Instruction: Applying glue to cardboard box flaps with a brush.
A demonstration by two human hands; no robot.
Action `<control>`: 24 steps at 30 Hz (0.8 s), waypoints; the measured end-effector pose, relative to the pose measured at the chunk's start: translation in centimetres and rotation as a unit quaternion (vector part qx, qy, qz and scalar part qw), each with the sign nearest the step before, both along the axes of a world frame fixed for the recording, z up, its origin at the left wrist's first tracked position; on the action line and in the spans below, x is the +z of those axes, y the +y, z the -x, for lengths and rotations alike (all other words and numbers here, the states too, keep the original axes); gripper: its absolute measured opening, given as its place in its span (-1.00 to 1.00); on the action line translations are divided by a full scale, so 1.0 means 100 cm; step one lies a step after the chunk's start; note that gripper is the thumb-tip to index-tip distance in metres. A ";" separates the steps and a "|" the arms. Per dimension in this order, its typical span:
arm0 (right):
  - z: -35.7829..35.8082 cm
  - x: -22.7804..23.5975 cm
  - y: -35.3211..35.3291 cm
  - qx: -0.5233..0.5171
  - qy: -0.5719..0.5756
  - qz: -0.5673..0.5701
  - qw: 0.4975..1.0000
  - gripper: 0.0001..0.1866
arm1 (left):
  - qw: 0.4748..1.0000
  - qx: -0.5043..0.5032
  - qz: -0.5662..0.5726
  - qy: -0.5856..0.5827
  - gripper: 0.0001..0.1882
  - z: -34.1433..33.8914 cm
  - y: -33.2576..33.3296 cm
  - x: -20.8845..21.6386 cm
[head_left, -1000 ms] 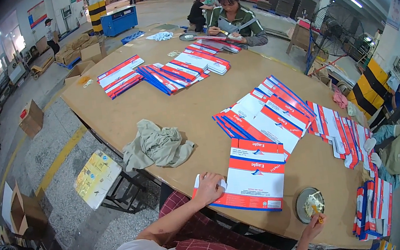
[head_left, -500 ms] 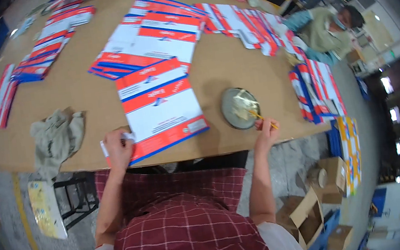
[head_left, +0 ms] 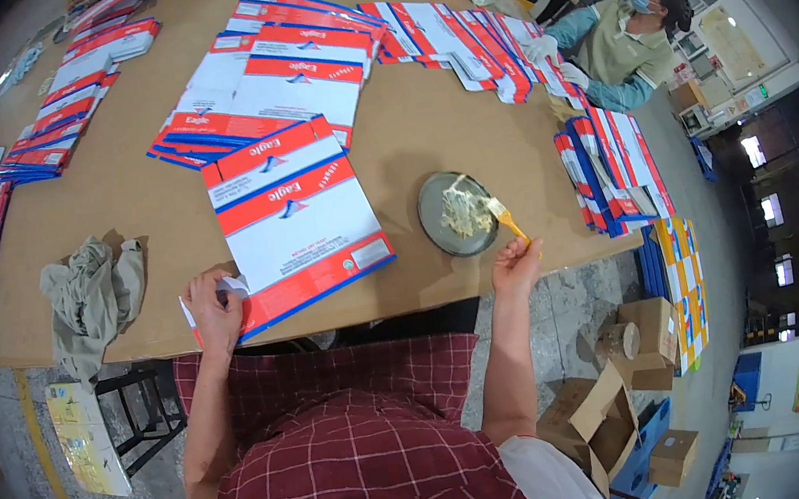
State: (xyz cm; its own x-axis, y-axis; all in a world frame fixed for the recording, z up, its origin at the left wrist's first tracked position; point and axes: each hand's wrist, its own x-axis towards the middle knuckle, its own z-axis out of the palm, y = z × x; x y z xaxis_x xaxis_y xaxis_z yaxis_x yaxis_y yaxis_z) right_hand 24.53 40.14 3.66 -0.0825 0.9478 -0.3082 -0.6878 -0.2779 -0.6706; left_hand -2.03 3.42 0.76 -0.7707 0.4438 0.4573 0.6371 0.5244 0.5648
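Note:
My left hand [head_left: 215,312] is closed on the near left corner of a flat red, white and blue printed package [head_left: 301,227], where a white flap is folded up between the fingers. The package lies slanted at the table's near edge. In my right hand [head_left: 517,266] is a yellow-handled brush [head_left: 509,219], gripped near the handle's end. Its bristles are at the right side of a round grey dish [head_left: 435,230]. White paste [head_left: 466,207] lies lumped inside the dish. More flat packages [head_left: 297,81] fan out in an overlapping pile just beyond the one I hold.
A crumpled grey-green cloth [head_left: 98,294] hangs at the table's near left edge. Stacked packages [head_left: 616,165] stand at the right edge, with others [head_left: 64,117] at far left. A masked co-worker [head_left: 629,37] handles packages at far right. Open cardboard boxes [head_left: 605,429] sit on the floor.
The whole view has shifted a little. The brush has drawn back from the paste toward the dish's right rim. My left hand keeps its hold on the package corner. The co-worker's head has lifted.

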 end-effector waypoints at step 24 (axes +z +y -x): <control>0.105 0.075 -0.115 0.342 0.268 0.025 0.901 -0.68 | 0.995 -0.092 -0.017 -0.044 -0.66 0.004 -0.008 -0.001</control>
State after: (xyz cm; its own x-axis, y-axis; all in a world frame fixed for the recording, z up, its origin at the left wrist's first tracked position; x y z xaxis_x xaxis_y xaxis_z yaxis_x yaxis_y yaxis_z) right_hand 14.02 28.64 11.17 -0.7909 0.6049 -0.0925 -0.5653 -0.7800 -0.2684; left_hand -2.40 2.65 0.65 -0.7147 0.5674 0.4089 0.6687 0.3830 0.6373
